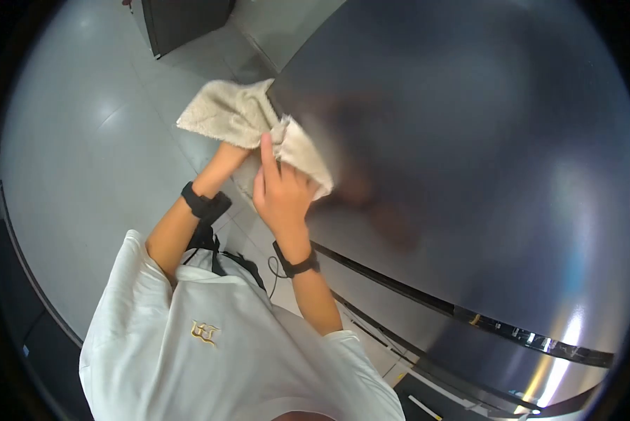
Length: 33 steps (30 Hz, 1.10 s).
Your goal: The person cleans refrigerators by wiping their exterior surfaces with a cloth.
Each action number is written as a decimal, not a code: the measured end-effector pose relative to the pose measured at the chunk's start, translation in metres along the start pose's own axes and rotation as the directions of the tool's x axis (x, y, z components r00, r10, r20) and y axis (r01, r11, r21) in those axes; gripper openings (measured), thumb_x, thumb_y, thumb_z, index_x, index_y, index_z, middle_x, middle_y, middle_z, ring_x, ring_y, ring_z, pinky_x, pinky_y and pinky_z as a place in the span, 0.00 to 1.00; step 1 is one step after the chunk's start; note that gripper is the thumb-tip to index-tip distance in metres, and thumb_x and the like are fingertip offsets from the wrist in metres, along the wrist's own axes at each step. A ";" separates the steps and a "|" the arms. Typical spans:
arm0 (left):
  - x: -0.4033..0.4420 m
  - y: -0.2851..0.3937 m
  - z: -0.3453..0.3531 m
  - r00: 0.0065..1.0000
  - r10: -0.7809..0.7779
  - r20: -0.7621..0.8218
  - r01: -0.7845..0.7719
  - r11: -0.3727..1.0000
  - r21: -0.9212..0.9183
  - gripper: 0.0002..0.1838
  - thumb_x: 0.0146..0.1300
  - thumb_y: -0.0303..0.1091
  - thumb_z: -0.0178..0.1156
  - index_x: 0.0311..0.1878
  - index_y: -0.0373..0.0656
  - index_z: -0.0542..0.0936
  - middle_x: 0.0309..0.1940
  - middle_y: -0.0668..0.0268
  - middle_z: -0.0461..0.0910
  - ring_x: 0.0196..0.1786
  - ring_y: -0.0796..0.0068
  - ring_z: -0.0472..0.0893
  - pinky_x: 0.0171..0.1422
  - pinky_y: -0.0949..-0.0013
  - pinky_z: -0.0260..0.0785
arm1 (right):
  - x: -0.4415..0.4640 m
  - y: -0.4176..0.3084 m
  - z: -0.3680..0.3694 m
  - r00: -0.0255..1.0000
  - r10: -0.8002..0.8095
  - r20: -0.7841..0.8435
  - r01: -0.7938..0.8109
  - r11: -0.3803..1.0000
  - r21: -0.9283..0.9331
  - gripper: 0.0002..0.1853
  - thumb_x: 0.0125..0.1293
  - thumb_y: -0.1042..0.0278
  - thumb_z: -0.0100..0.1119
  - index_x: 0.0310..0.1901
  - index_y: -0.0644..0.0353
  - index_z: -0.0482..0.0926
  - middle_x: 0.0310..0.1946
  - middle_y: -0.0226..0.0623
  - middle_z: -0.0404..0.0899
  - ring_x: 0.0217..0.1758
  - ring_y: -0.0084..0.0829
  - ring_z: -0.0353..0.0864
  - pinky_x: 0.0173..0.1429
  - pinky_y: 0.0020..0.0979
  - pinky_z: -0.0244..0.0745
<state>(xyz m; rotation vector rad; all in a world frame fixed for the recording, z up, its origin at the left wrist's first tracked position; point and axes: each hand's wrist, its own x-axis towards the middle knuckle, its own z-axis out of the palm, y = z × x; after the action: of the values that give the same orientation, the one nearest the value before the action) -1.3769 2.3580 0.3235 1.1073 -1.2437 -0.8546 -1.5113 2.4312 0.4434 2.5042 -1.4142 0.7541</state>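
Observation:
A beige fluffy cloth (227, 112) is bunched between my two hands at the left edge of a large glossy dark grey panel (455, 140). My left hand (239, 151) reaches under the cloth and holds it up, its fingers hidden by the fabric. Gripping the cloth's lighter folded part is my right hand (285, 193), with the index finger stretched along it and the other fingers bent over the edge. That folded part lies against or very close to the panel; I cannot tell which.
A dark seam (399, 284) runs along the panel's lower side, ending in a shiny strip (532, 338). Grey floor tiles (97, 140) spread on the left. At the top stands a dark box-like piece (185, 24). A thin black cable (274, 270) hangs near my right wrist.

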 end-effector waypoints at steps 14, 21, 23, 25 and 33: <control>0.118 0.054 0.000 0.936 0.086 0.342 -0.175 0.955 0.241 0.29 0.68 0.43 0.61 0.69 0.45 0.68 0.69 0.60 0.67 0.69 0.64 0.67 0.73 0.62 0.60 | 0.065 0.016 -0.057 0.947 0.144 -0.288 -0.202 0.962 -0.183 0.32 0.60 0.67 0.59 0.68 0.58 0.71 0.74 0.69 0.46 0.76 0.65 0.50 0.77 0.58 0.30; 0.090 -0.145 -0.033 0.798 -0.404 0.447 0.536 0.815 -0.219 0.28 0.73 0.45 0.51 0.69 0.37 0.68 0.67 0.58 0.71 0.64 0.66 0.73 0.66 0.63 0.67 | 0.045 -0.008 0.113 0.941 0.227 0.252 -0.174 0.961 -0.216 0.37 0.55 0.68 0.60 0.71 0.43 0.70 0.64 0.42 0.74 0.65 0.44 0.73 0.71 0.49 0.53; 0.065 -0.124 -0.032 0.914 -0.339 0.223 0.404 0.810 -0.426 0.26 0.74 0.46 0.49 0.64 0.35 0.71 0.59 0.59 0.77 0.58 0.67 0.77 0.61 0.62 0.70 | 0.002 0.017 0.132 0.904 0.209 0.372 -0.115 0.959 -0.259 0.37 0.56 0.67 0.60 0.71 0.44 0.69 0.62 0.42 0.76 0.66 0.43 0.71 0.71 0.48 0.53; 0.079 -0.089 -0.038 0.797 -0.474 0.375 0.569 0.797 -0.204 0.25 0.73 0.45 0.52 0.64 0.35 0.72 0.60 0.56 0.76 0.60 0.66 0.75 0.66 0.62 0.67 | -0.014 0.026 0.116 0.905 0.155 0.396 -0.026 0.950 -0.313 0.36 0.58 0.64 0.60 0.71 0.51 0.68 0.62 0.52 0.72 0.67 0.49 0.69 0.70 0.55 0.51; 0.191 -0.009 -0.025 0.848 0.010 0.529 0.166 0.944 -0.284 0.24 0.68 0.43 0.58 0.59 0.34 0.78 0.61 0.50 0.76 0.62 0.57 0.75 0.69 0.58 0.65 | 0.104 0.019 0.064 0.995 0.097 -0.032 -0.102 0.918 -0.384 0.34 0.62 0.59 0.59 0.70 0.57 0.65 0.74 0.74 0.30 0.78 0.74 0.26 0.70 0.74 0.23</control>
<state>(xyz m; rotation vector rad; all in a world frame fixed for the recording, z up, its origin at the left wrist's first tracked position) -1.3212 2.1788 0.3695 0.6771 -1.4387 -1.4384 -1.4609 2.3181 0.4394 2.1368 -1.5238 0.4484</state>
